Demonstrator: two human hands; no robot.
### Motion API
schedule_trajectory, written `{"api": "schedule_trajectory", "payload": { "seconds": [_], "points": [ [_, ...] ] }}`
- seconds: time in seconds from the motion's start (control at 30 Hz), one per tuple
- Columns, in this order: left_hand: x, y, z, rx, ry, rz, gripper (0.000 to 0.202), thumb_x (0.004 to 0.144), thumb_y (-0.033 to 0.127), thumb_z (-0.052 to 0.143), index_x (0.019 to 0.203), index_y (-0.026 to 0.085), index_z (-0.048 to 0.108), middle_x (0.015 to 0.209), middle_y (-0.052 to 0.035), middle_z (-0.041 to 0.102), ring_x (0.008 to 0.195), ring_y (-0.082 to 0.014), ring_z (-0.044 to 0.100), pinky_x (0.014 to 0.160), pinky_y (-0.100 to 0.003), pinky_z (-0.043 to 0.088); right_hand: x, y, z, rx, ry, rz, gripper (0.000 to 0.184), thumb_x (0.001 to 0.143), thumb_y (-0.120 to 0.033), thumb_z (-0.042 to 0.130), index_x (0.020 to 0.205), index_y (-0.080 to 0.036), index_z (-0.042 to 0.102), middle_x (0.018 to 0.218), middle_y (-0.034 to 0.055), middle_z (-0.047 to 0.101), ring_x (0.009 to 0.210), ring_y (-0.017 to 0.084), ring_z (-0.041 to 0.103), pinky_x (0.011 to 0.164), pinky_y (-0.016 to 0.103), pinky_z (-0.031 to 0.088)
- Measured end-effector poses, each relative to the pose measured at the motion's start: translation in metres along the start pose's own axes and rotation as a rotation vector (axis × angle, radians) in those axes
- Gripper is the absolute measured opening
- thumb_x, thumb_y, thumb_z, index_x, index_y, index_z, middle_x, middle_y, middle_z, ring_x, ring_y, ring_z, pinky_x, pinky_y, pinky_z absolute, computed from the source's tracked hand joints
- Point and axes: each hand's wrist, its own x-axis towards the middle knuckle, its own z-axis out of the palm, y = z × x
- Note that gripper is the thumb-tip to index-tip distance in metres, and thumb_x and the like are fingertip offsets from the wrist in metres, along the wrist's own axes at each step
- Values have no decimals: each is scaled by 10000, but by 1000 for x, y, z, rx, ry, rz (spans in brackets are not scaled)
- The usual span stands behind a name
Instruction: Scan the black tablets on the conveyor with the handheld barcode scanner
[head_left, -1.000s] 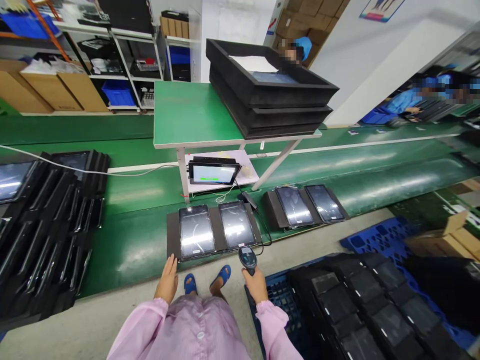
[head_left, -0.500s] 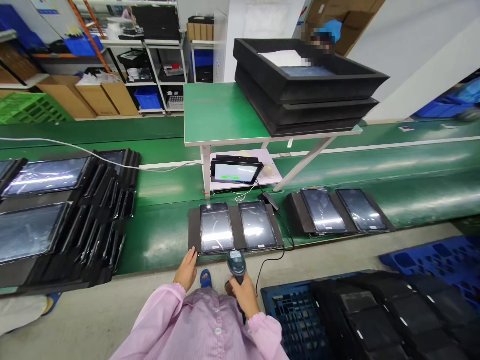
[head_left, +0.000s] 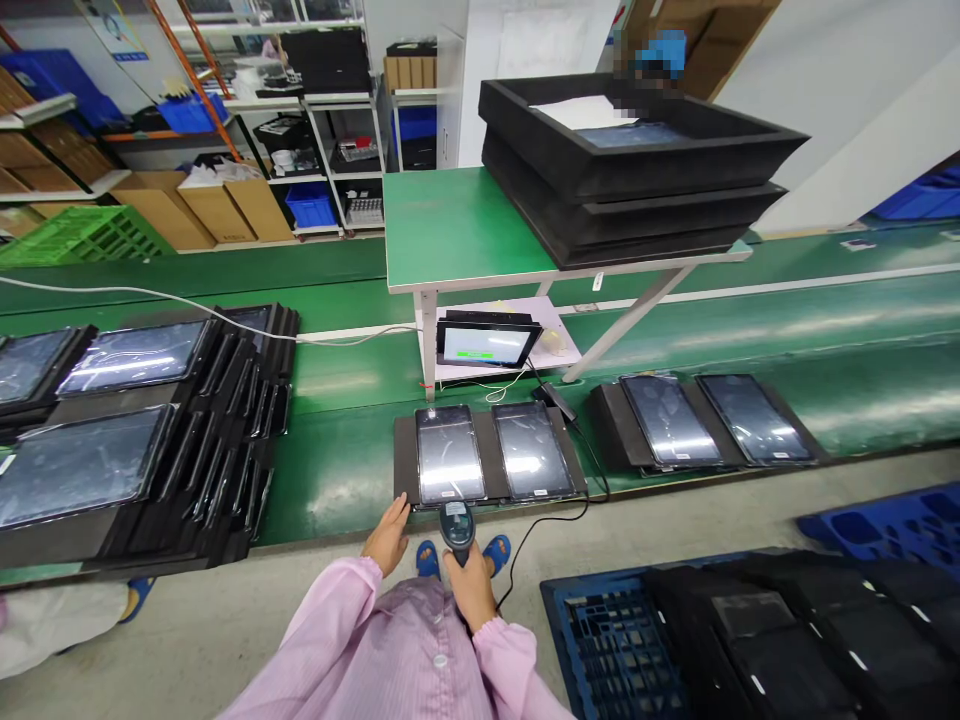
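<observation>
My right hand (head_left: pixel 471 588) is wrapped round the handle of a barcode scanner (head_left: pixel 457 524). The scanner's head is just off the lower edge of the left screen panel (head_left: pixel 450 452), near a small white label. Beside it lies a second screen panel (head_left: pixel 532 450), and both rest in a black foam tray (head_left: pixel 406 455). My left hand (head_left: pixel 388 535) has its fingers stretched out against the tray's front left corner. A tablet-like display (head_left: pixel 487 345) with a green bar stands on the low shelf behind the tray.
Stacked trays of panels (head_left: pixel 97 455) stand to the left. Another tray with two panels (head_left: pixel 671 420) lies right. Large black foam boxes (head_left: pixel 637 190) sit on the green table (head_left: pixel 442 220). A blue pallet (head_left: pixel 600 640) bears black trays. A person's foot (head_left: pixel 136 597) shows at left.
My right hand has brought the scanner left, from between the two panels to the left panel's lower edge. My left hand stays at the tray corner. The view has shifted slightly.
</observation>
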Motion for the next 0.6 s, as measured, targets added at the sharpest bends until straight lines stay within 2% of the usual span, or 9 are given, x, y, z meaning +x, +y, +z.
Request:
{"api": "schedule_trajectory", "payload": {
  "seconds": [0.2,0.4,0.6],
  "points": [
    [0,2,-4,-42,-17,-5,762,812,9,452,1556,143,356,1699,-117,146,1565,-243,113,1296,-470,198,1,6,3,41,11,-19,301,828,-292,526,1052,-127,640,1077,175,748,1047,301,695,919,334,489],
    [1,1,-1,26,-26,0,739,830,26,443,1555,127,339,1704,-116,138,1567,-224,101,1302,-435,189,2,9,2,53,15,-24,326,810,-337,531,1037,-133,646,1079,181,747,1056,305,689,931,346,490],
    [1,-2,3,20,8,19,758,815,22,448,1554,152,340,1698,-118,175,1568,-226,133,1298,-466,213,3,9,0,39,26,-36,366,796,-346,531,1045,-117,670,1042,183,758,1028,333,691,913,389,503]
  ]
}}
